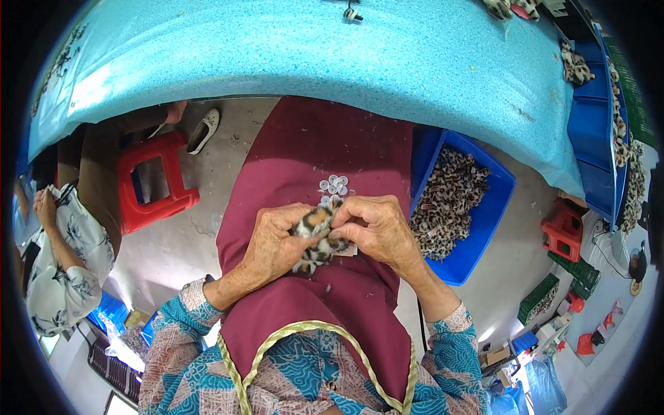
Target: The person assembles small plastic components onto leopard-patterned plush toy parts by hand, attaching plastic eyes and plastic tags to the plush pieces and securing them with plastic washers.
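Observation:
A small spotted plush piece (312, 261), black, white and tan, is held over my lap between both hands. My left hand (271, 245) wraps its fingers and thumb round the left side of it. From the right, my right hand (377, 232) pinches the plush near its upper edge. Whether something small sits between those fingertips is hidden. Just beyond the plush, several small round whitish plastic pieces (334, 185) lie on the maroon apron (304, 149). A bit of pale card or paper (349, 251) shows under my right hand.
A table with a turquoise cover (311, 59) curves across the front. On the floor at right stands a blue bin (499, 187) full of spotted plush pieces (453, 197). Red stools (183, 194) flank both sides. A co-worker's arm (62, 242) shows at left; blue trays (588, 138) stand far right.

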A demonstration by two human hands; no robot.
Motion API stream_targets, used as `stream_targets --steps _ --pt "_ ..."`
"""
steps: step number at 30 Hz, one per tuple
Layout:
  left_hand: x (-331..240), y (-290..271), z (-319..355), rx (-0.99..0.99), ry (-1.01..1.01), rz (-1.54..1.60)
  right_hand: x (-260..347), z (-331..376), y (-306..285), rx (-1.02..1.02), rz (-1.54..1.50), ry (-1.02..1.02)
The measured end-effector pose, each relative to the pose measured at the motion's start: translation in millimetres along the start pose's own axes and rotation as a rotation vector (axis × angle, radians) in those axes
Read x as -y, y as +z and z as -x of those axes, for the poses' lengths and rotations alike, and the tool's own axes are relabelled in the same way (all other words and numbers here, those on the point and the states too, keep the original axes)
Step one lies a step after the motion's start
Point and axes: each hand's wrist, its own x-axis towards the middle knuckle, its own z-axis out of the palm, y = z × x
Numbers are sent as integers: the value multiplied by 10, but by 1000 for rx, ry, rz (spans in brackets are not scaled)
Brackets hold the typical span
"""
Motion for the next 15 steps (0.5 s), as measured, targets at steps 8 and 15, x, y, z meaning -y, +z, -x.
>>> stream_targets --steps 8,15 --pt "43 2 81 178 -124 200 3 75 -25 126 8 36" --pt "212 2 26 298 -285 314 -41 111 -12 166 -28 46"
